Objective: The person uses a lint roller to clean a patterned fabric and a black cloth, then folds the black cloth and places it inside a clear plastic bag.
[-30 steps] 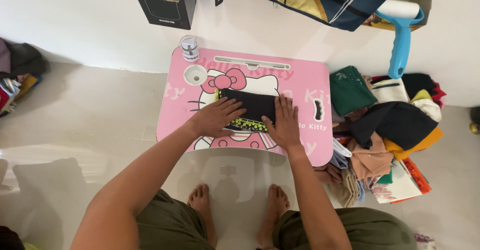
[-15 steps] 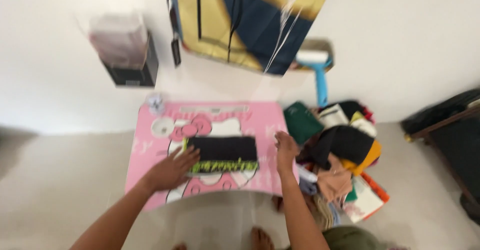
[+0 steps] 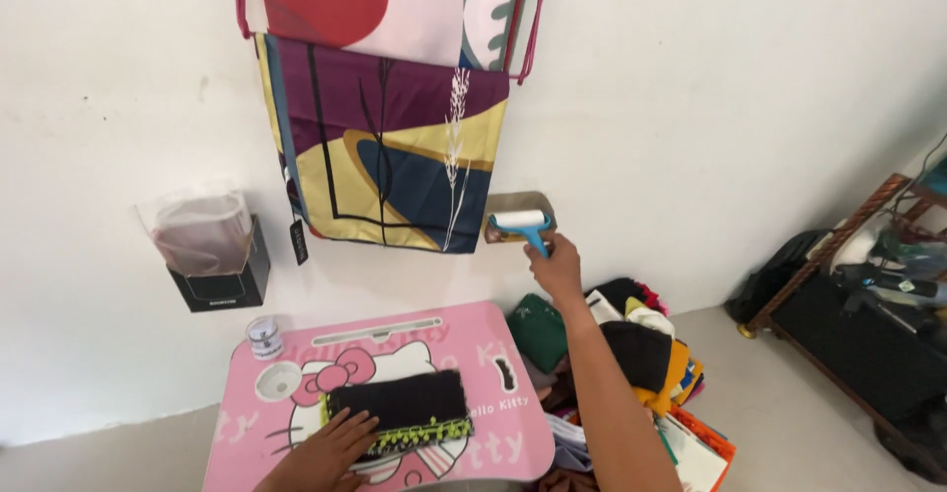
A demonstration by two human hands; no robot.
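Head view: the right hand (image 3: pixel 558 267) reaches up and away toward the white wall, its fingers closed round the blue handle of a lint roller with a white drum (image 3: pixel 523 226). The roller sits at the wall, just in front of a small tan holder (image 3: pixel 513 203), far and to the right of the desk.

The left hand (image 3: pixel 330 448) lies flat, fingers spread apart, on the near left corner of a folded black cloth with a yellow-green trim (image 3: pixel 400 408). It grips nothing and only presses on the cloth. The cloth rests in the middle of a pink plastic desk with a cartoon cat print (image 3: pixel 493 448), its trimmed edge on the near side.

On the far left corner of the desk stands a small round jar with a white lid (image 3: pixel 263 337), just beyond a round cup recess (image 3: pixel 277 381) moulded into the top. On the floor to the right of the desk lies a heap of mixed coloured clothes (image 3: pixel 631 354), with a dark green piece at its left edge. On the wall above hangs a patterned fabric in purple, yellow and navy (image 3: pixel 385 157) on a pink rack (image 3: pixel 533 19). Left of it, a black box lined with a clear plastic bag (image 3: pixel 212 250) is fixed to the wall.
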